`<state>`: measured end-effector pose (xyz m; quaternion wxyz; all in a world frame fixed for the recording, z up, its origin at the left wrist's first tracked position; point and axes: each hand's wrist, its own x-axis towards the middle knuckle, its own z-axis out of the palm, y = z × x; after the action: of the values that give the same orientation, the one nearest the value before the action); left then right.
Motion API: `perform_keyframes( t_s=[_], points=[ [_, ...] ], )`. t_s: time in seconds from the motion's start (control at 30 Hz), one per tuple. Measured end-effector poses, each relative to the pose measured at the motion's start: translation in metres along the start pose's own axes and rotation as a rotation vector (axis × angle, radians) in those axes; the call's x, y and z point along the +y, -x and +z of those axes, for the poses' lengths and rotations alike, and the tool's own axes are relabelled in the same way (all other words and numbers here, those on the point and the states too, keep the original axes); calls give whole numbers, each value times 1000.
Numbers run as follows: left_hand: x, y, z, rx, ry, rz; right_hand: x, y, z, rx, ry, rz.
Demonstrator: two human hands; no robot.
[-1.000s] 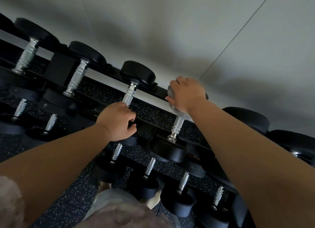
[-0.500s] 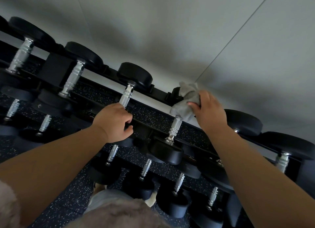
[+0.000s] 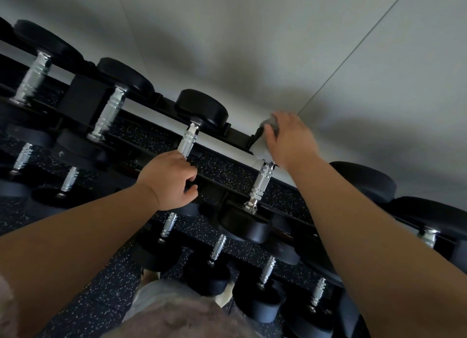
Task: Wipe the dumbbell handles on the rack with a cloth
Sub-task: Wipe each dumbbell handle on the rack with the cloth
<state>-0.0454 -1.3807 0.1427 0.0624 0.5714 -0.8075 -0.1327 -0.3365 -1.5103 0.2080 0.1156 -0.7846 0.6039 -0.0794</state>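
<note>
Close up against a pale grey wall (image 3: 278,47), thin seam slanting across it. Below that, a black rack (image 3: 237,135) in tiers, loaded with black-headed dumbbells (image 3: 202,107) on chrome handles. Underfoot, black rubber floor (image 3: 83,310) flecked with white.

Plenty cut off or murky. Far-left dumbbells clipped by the frame edge, far-right ones half behind the right forearm (image 3: 366,224). Pale shorts (image 3: 161,297) at the bottom, plus a fuzzy brownish blur too soft to name. Far head of the dumbbell under the right hand hidden completely.

On to the hands. Left hand (image 3: 168,179) clamped round the lower end of a knurled handle (image 3: 188,140) on the top tier, fingers curled, thumb tucked underneath. Right hand (image 3: 290,138) one dumbbell over, fingers curled over a bunched grey cloth (image 3: 269,125), pressing it onto the top end of the neighbouring handle (image 3: 261,183). Cloth blurred, mostly under palm and fingers, a pale edge poking out just above bare chrome. Rest of that handle uncovered, right down to the near head (image 3: 247,229). Hands near each other, not touching.
</note>
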Motion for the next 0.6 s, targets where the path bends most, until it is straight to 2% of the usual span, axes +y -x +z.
perform_keyframes(
  t_s=[0.13,0.23,0.33,0.43,0.6],
  points=[
    [0,0,-2,-20,-10,-5,-19,-22,0,-104,116,-146],
    [1,-1,-3,-15,-6,-3,-1,-7,0,-100,157,-151],
    [1,-1,-3,-19,-6,-4,25,13,-5,-3,-33,12],
    [2,-1,-4,-15,-1,-6,46,29,-13,109,-46,162],
    [2,-1,-6,-10,-3,1,57,34,-6,43,-100,394]
  ],
)
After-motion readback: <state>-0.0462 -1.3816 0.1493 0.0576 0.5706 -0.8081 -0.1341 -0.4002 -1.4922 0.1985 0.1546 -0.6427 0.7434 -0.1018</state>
